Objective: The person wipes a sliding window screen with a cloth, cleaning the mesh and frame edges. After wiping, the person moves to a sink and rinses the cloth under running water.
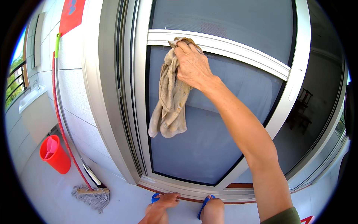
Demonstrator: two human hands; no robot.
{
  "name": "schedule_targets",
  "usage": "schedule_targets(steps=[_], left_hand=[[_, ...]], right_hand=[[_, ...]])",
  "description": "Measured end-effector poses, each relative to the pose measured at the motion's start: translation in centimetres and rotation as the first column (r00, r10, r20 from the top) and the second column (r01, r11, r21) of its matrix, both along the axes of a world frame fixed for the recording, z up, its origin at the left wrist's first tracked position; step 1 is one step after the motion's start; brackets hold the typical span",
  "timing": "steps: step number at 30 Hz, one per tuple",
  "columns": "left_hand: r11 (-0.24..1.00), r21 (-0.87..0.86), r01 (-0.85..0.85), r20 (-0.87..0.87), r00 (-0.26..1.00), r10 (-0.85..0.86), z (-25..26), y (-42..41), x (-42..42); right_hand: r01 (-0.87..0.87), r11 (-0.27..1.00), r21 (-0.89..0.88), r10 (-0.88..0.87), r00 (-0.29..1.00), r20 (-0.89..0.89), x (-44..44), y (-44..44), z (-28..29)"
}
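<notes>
My right hand (193, 63) grips a worn beige towel (174, 103) with grayish and yellowish stains. The hand presses the bunched top of the towel against the white metal crossbar (237, 51) of a sliding screen door. Below the crossbar the rest of the towel hangs in folds before the lower dark mesh panel (201, 148). My left hand (167, 200) is low down, over my left leg and close to the door sill, with no object visible in it. Its fingers are loosely bent.
To the left, a string mop (93, 196) and a green-handled broom (57, 46) lean on the tiled wall. A red bucket (57, 156) holding a pink scoop stands behind them, near a white sink (32, 98). The doorway to the right shows dark wooden furniture (303, 106). Blue slippers (203, 208) are on my feet.
</notes>
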State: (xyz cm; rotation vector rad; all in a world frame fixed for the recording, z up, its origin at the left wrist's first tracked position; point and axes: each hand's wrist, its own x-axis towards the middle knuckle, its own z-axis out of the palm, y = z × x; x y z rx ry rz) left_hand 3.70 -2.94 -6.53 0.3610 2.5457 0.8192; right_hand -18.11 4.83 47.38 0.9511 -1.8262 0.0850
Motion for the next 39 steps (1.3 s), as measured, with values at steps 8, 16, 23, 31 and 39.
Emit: schedule_targets(steps=[8,16,23,31,39], left_hand=[[0.995,0.059,-0.077,0.019,0.997,0.076,0.5,0.0,0.3],[0.995,0.015,-0.094,0.060,0.994,0.093,2.9,-1.6,0.6],[0.999,0.031,-0.011,0.082,0.997,0.008,3.6,0.1,0.2],[0.999,0.041,0.013,0.034,0.999,-0.015,1.6,-1.1,0.0],[0.996,0.087,-0.005,0.034,0.999,0.002,-0.4,-0.4,-0.2]], right_hand=[[0.008,1.000,-0.024,-0.005,0.992,0.123,-0.9,-9.9,0.5],[0.013,1.000,0.024,-0.012,0.998,-0.060,0.0,2.0,-0.3],[0.294,0.950,-0.102,-0.304,0.948,-0.096,5.6,23.1,0.0],[0.533,0.662,-0.528,-0.539,0.827,0.159,11.2,28.2,1.5],[0.004,0.798,-0.603,-0.346,0.822,-0.453,2.0,23.1,0.3]])
